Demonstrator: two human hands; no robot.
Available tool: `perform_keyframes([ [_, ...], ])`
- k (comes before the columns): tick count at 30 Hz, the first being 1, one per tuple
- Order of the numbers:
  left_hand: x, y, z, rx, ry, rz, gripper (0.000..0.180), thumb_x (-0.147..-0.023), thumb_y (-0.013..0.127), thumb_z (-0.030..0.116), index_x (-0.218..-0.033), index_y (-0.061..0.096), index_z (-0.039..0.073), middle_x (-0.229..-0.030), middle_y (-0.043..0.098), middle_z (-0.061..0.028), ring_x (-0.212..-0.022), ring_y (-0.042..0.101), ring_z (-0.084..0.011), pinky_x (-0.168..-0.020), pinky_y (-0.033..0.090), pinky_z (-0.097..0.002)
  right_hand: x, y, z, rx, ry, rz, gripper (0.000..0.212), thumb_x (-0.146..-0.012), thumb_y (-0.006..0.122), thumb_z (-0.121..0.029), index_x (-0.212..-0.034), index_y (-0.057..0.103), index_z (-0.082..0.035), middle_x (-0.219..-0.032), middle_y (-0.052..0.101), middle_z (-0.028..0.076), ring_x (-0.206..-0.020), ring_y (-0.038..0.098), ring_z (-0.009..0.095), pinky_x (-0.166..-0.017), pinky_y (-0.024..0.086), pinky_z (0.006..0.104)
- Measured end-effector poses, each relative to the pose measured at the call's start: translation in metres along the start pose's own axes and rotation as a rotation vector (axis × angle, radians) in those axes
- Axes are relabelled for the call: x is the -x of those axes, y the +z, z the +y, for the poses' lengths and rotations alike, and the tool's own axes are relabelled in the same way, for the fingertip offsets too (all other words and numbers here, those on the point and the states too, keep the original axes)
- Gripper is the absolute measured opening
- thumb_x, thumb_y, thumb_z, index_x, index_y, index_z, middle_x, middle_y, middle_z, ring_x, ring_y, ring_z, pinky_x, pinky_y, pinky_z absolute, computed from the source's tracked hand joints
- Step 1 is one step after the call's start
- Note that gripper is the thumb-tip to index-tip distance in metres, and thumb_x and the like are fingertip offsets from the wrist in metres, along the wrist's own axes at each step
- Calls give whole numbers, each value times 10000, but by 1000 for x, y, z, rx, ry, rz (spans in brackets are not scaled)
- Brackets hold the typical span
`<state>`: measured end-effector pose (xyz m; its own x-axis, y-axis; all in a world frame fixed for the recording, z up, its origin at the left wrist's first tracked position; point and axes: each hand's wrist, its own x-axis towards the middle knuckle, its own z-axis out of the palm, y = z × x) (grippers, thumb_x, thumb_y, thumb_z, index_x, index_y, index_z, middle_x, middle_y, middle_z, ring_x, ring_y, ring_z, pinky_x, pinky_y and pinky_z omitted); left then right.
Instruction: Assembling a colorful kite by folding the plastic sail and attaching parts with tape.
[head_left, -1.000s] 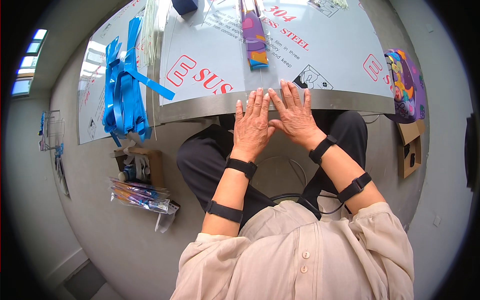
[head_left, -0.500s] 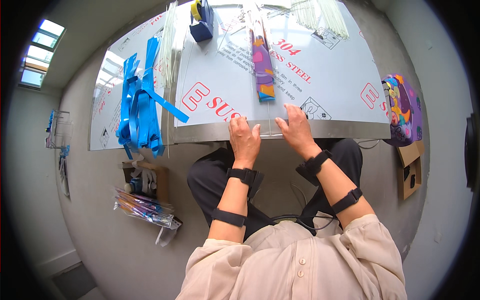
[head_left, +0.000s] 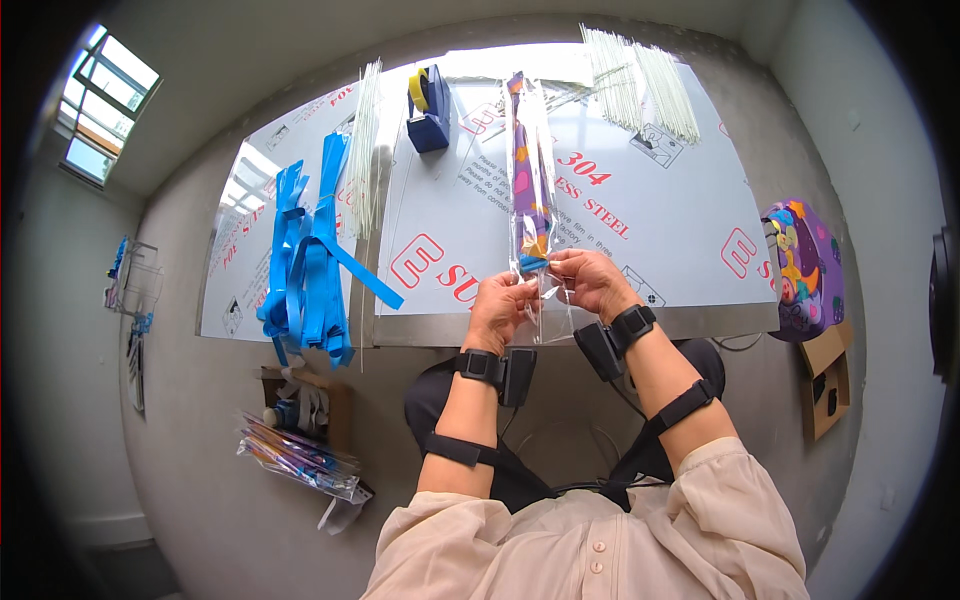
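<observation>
A long, narrow clear plastic sleeve (head_left: pixel 545 112) lies lengthwise on the table, its near end toward me. Inside it is a slim folded purple piece (head_left: pixel 523 180) with orange and pink shapes and a blue-and-orange near end. My left hand (head_left: pixel 498 308) is closed, pinching the sleeve's near end from the left. Opposite it, my right hand (head_left: pixel 595 283) pinches the same end between thumb and fingers, close to the blue tip. Loose clear film hangs between both hands toward the table's front edge.
On the film-covered table (head_left: pixel 430 333) are blue strips (head_left: pixel 310 255) at left, a blue tape dispenser (head_left: pixel 428 125), and thin white rods (head_left: pixel 368 150) at left and far right. Below left stands a cardboard box (head_left: pixel 338 405) beside packaged bundles (head_left: pixel 300 450). A purple bag (head_left: pixel 810 275) stands right.
My hands have gone from resting, fingers spread, at the table edge to pinching the sleeve's near end. The view has tilted, so the table appears lower.
</observation>
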<state>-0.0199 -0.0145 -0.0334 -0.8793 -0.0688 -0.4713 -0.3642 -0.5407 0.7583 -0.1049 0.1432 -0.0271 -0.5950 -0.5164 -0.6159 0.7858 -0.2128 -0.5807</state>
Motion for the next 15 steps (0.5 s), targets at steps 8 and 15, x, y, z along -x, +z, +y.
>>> perform_keyframes([
  [8, 90, 1, 24, -403, 276, -79, 92, -816, 618, -9, -908, 624, -4, -663, 618, -34, -516, 558, -82, -461, 426, -210, -4, 33, -15, -232, -41, -248, 287, -816, 678, -34, -1082, 572, -24, -1007, 646, 124, -925, 645, 245, -871, 520, 448],
  [15, 175, -44, 13, -588, 542, 299, 90, -823, 581, -20, -905, 611, -40, -681, 620, -24, -600, 565, -71, -570, 459, -224, 24, 108, 21, -123, -165, -315, 231, -813, 617, 63, -1019, 600, -40, -918, 667, 68, -864, 655, 202, -793, 535, 331],
])
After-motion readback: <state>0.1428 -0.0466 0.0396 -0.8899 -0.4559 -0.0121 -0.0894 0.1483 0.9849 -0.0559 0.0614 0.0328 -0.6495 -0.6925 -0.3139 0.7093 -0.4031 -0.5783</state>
